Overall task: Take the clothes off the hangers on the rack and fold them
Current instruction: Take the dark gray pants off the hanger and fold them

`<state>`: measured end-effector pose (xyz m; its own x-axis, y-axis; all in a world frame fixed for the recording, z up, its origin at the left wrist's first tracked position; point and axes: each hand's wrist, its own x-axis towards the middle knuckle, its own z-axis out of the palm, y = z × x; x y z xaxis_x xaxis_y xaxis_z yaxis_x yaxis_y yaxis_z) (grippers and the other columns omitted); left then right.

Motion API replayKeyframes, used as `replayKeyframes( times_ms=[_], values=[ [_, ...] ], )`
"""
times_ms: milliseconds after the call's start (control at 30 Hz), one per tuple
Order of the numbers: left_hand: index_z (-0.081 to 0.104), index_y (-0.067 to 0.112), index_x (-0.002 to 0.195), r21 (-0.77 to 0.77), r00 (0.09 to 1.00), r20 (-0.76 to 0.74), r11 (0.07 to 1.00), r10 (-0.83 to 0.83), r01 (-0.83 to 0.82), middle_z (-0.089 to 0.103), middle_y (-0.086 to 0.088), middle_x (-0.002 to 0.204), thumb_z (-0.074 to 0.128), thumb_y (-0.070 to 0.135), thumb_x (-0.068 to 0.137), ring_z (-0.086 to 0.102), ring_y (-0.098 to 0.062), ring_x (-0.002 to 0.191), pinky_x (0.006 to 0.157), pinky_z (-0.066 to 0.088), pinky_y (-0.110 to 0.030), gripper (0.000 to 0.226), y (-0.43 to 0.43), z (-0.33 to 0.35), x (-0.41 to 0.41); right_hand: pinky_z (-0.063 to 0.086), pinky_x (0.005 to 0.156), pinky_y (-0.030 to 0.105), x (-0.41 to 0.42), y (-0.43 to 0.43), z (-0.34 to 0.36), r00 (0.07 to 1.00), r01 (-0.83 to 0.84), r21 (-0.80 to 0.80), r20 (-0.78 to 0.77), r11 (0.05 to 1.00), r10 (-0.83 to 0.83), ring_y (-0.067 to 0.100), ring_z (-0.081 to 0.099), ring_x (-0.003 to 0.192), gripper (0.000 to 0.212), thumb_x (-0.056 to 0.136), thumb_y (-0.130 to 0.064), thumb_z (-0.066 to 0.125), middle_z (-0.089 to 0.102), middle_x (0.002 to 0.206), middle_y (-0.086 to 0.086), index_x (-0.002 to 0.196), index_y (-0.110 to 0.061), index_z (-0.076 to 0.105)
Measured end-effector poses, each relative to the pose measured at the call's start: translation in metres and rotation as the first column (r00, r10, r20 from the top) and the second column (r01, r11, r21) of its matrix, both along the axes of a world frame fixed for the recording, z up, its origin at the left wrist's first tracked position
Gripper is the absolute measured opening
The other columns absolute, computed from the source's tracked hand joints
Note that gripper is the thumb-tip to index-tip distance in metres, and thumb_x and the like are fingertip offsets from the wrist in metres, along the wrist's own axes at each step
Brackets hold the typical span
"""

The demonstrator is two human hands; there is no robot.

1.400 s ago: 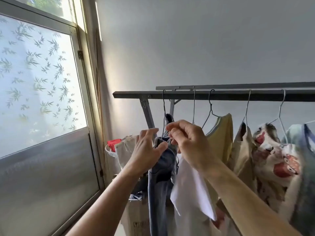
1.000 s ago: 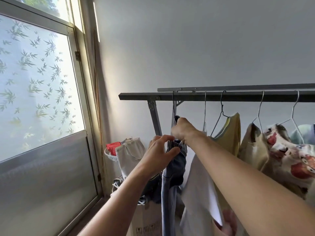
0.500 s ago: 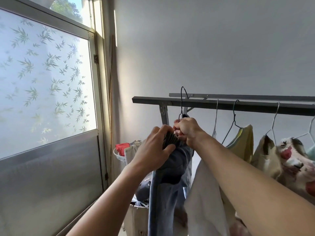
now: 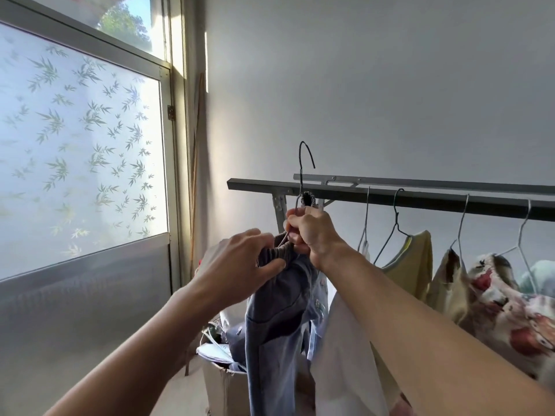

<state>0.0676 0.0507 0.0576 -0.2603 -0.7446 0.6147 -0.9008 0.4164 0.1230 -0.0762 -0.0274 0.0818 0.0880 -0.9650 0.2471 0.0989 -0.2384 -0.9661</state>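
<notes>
R hand (image 4: 312,232) is clenched round the wire neck of the dark hanger (image 4: 301,175), fingers curled tight, w/ part of the ribbed waistband (image 4: 276,254) bunched up against it; L hand (image 4: 240,265) pinches that same waistband just below-left, thumb under, fingers over; both hands clamped, neither free; the blue-grey trousers (image 4: 276,319) hang straight down from the two grips, legs running out of view at the bottom; the hanger's hook stands above the rack rail (image 4: 420,200), clear of it, so this piece looks to be off the rack but not yet off its hanger; step in hand, I'd say: stripping the waistband off the wire; next move prob. needs L hand to drag the elastic down and away while R hand holds the hanger steady, then somewhere to drop the hanger before folding; elastic may snag on the wire; further out along the rail, on their own hangers: white cloth (image 4: 345,340), yellow top (image 4: 411,259), beige garment (image 4: 447,283), patterned garment (image 4: 510,301), all left to do; cardboard box (image 4: 222,382) below, frosted window (image 4: 81,145) to the left.
</notes>
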Motion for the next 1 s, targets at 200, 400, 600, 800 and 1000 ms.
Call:
replayKeyframes(
  times_ms=[200, 400, 600, 800, 1000],
  values=[
    [0.044, 0.038, 0.081, -0.018, 0.999, -0.038, 1.000, -0.014, 0.014, 0.051, 0.012, 0.081, 0.059, 0.052, 0.089, 0.055, -0.007, 0.066, 0.063, 0.054, -0.035, 0.022, 0.029, -0.022, 0.007, 0.020, 0.033, 0.013, -0.005, 0.008, -0.011, 0.995, -0.028, 0.065, 0.094, 0.997, 0.021, 0.007, 0.035, 0.034, 0.020, 0.095, 0.004, 0.042, 0.052, 0.067, 0.008, 0.084, -0.010, 0.052],
    [0.043, 0.035, 0.066, -0.067, 0.978, -0.196, 0.996, -0.073, 0.061, 0.052, 0.015, 0.071, 0.064, 0.042, 0.086, 0.049, -0.005, 0.059, 0.057, 0.040, -0.020, 0.030, 0.057, -0.046, 0.020, 0.021, 0.031, 0.013, 0.000, 0.016, -0.021, 0.980, -0.029, 0.155, 0.197, 0.987, -0.002, 0.005, 0.032, 0.029, 0.021, 0.093, 0.008, 0.041, 0.049, 0.063, 0.009, 0.082, -0.007, 0.051],
    [0.060, 0.031, 0.074, -0.029, 0.971, -0.225, 0.996, -0.085, 0.080, 0.060, 0.016, 0.083, 0.063, 0.047, 0.082, 0.062, -0.005, 0.068, 0.061, 0.056, -0.025, 0.018, 0.082, -0.056, 0.032, 0.017, 0.027, 0.014, 0.011, 0.022, -0.020, 0.952, -0.083, 0.248, 0.305, 0.965, 0.003, 0.003, 0.030, 0.027, 0.025, 0.093, 0.011, 0.037, 0.044, 0.061, 0.008, 0.076, -0.003, 0.049],
    [0.051, 0.034, 0.068, 0.071, 0.966, -0.257, 0.997, -0.009, 0.028, 0.060, 0.016, 0.079, 0.069, 0.040, 0.083, 0.061, -0.003, 0.068, 0.061, 0.053, -0.020, 0.025, 0.096, -0.072, 0.039, 0.019, 0.023, 0.013, 0.001, 0.022, -0.001, 0.899, -0.301, 0.367, 0.416, 0.880, 0.135, 0.002, 0.027, 0.023, 0.034, 0.099, 0.001, 0.024, 0.040, 0.043, 0.001, 0.072, -0.008, 0.042],
    [0.049, 0.025, 0.070, 0.107, 0.783, -0.612, 0.993, 0.112, -0.058, 0.061, -0.003, 0.069, 0.069, 0.018, 0.086, 0.066, -0.026, 0.061, 0.053, 0.057, -0.041, 0.026, 0.070, -0.072, 0.038, 0.021, 0.022, 0.015, 0.004, 0.041, 0.002, 0.921, -0.388, 0.401, 0.208, 0.830, 0.330, 0.002, 0.031, 0.026, 0.030, 0.100, -0.008, 0.034, 0.042, 0.049, -0.003, 0.073, -0.007, 0.047]
  ],
)
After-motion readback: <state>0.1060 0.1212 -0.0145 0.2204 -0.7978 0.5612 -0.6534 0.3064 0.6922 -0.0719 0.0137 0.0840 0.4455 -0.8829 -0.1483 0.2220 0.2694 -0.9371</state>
